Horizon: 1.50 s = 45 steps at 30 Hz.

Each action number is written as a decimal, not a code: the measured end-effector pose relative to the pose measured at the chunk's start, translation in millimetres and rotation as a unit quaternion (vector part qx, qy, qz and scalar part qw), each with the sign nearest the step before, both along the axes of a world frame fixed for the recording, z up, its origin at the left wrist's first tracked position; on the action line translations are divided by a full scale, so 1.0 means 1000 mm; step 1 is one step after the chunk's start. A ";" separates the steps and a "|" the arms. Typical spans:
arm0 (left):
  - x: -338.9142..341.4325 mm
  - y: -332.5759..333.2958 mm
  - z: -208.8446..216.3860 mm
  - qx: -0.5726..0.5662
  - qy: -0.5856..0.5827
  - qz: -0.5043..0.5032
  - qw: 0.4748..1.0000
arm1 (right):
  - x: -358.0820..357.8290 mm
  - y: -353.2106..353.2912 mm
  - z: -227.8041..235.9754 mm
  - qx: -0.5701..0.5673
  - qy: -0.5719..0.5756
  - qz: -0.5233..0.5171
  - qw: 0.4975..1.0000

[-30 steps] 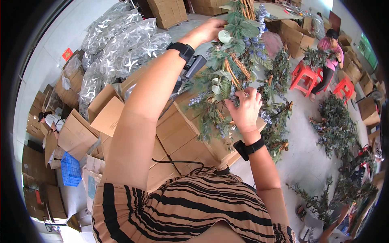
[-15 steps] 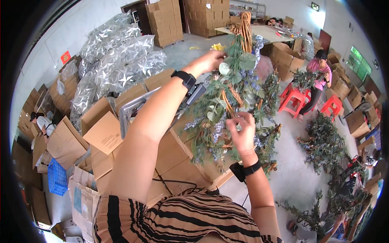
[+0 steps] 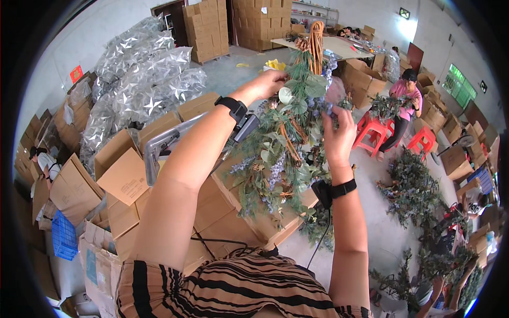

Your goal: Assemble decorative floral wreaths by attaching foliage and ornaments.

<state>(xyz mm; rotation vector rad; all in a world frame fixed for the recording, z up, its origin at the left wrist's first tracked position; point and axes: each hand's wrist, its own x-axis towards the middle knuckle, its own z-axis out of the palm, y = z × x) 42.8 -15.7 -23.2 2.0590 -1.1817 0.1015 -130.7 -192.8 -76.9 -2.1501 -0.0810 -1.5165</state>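
An artificial greenery swag (image 3: pixel 275 143), with pine needles, round leaves, blue-purple flower sprigs and brown twigs, hangs in front of me. A tall looped bundle of brown twigs (image 3: pixel 316 47) rises from its top beside a pinecone (image 3: pixel 302 43). My left hand (image 3: pixel 268 84) is at the upper left of the swag, its fingers curled into the pine needles; the fingertips are partly hidden. On the right side, my right hand (image 3: pixel 339 135) is raised, thumb and fingers pinched at a blue berry sprig (image 3: pixel 323 106). Both wrists wear black straps with small devices.
Cardboard boxes (image 3: pixel 124 175) and a clear plastic bin (image 3: pixel 151 153) stand at my left, with bagged silver stars (image 3: pixel 143 79) behind. At the right, a person in pink (image 3: pixel 407 100) works near red stools (image 3: pixel 371 130). Piled greenery (image 3: pixel 411 183) lies on the floor there.
My right hand has moved up from the lower middle of the swag to the berry sprig on its upper right. My left hand stays at the upper left of the swag.
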 end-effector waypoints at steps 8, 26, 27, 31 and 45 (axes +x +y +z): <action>0.000 0.000 -0.014 -0.059 0.075 -0.045 0.994 | -0.008 -0.012 0.017 0.000 0.011 0.167 0.986; -0.011 0.013 0.007 -0.012 0.080 -0.001 0.997 | -0.022 -0.039 -0.071 0.293 0.065 0.162 0.940; -0.012 0.011 0.011 0.025 0.094 0.032 0.995 | -0.029 -0.034 -0.088 0.314 0.098 0.151 0.932; 0.029 0.009 -0.006 0.021 0.096 0.102 0.990 | -0.034 -0.013 -0.170 0.328 0.172 0.176 0.912; 0.053 0.009 -0.043 -0.279 0.277 -0.020 0.919 | -0.040 0.005 -0.182 0.108 0.273 0.019 0.956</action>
